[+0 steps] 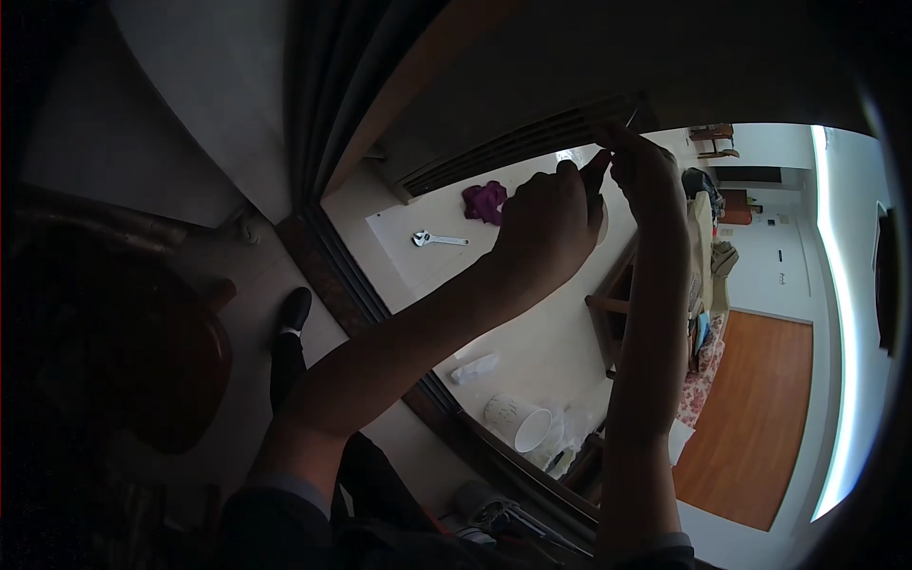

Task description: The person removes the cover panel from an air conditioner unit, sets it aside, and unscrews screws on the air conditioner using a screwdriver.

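Note:
Both arms reach up to the lower edge of a dark panel with a slatted vent. My left hand is closed around a tool with a dark handle; its working end is hidden, so I cannot tell its kind. Close beside it, my right hand has its fingers pinched together near the vent's end. A thin bright sliver shows just beyond those fingertips; what they hold is too dark to make out. Below lie an adjustable wrench and a purple cloth.
The view is strongly tilted. A dark door track crosses the floor, with a shod foot beside it. A white bin and clear plastic bags are beyond the track. A wooden stool is at left, a brown door at right.

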`<state>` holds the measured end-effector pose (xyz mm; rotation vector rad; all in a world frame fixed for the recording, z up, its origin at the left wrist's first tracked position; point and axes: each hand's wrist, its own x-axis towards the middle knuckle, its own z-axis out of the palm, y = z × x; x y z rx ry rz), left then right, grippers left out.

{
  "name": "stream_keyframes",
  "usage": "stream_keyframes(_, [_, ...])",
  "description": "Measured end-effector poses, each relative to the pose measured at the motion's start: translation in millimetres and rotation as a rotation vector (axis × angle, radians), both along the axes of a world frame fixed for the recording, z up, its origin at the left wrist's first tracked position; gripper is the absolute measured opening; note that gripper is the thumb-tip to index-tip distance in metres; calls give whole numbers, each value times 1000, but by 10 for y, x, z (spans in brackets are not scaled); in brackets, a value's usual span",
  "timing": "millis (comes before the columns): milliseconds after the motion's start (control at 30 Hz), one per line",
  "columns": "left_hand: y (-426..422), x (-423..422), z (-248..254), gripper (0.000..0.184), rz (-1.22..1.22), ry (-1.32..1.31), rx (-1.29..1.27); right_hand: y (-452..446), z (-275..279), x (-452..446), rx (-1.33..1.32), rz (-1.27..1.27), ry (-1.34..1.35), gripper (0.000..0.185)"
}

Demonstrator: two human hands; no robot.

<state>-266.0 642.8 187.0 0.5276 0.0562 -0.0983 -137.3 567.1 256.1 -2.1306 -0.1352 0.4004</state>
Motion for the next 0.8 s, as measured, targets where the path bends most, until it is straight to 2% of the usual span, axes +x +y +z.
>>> stream_keyframes(100, [10, 38, -41, 34, -91, -45, -190, -2, 11, -48, 59, -61, -39, 20])
stream_keyframes(167, [-15, 86, -112, 34, -119, -59, -254, -93, -46, 61, 211, 140, -3, 24])
stream_keyframes(233, [-104, 168, -253, 33, -332, -444, -982, -114, -85, 59, 226, 188, -20, 25])
stream_keyframes(300, [-199, 180, -307, 31, -307, -457, -976, -87, -81, -3, 240, 233, -37, 27])
stream_keyframes(367, [-242, 181, -338, 29, -284, -470, -971, 3, -71, -126, 1, 86, -137, 29])
stream_keyframes(467, [-175, 142, -363, 31, -220, -329, -888, -17, -119, -29, -155, 73, -151, 30])
stream_keyframes(500, [-70, 123, -335, 31, -187, -196, -601, -7, -122, -47, -156, 73, -150, 30])
stream_keyframes(533, [5, 111, -284, 31, -152, -63, -313, 15, -133, -81, -46, 32, -142, 29])
stream_keyframes(567, [37, 108, -208, 31, -152, -63, -315, 26, -136, -99, 64, -10, -134, 28])
stream_keyframes(633, [85, 105, -53, 25, 189, 88, 696, 5, -136, -30, 67, 0, -105, 28])
stream_keyframes(667, [88, 80, 7, 25, 189, 89, 694, -3, -137, -4, 71, 10, -76, 28])
stream_keyframes(733, [61, -1, 83, 31, 464, 84, 1342, 30, -161, -39, 41, 63, -124, 25])
stream_keyframes(800, [32, -30, 76, 32, 508, 60, 1347, 13, -236, -4, 10, 117, -171, 21])
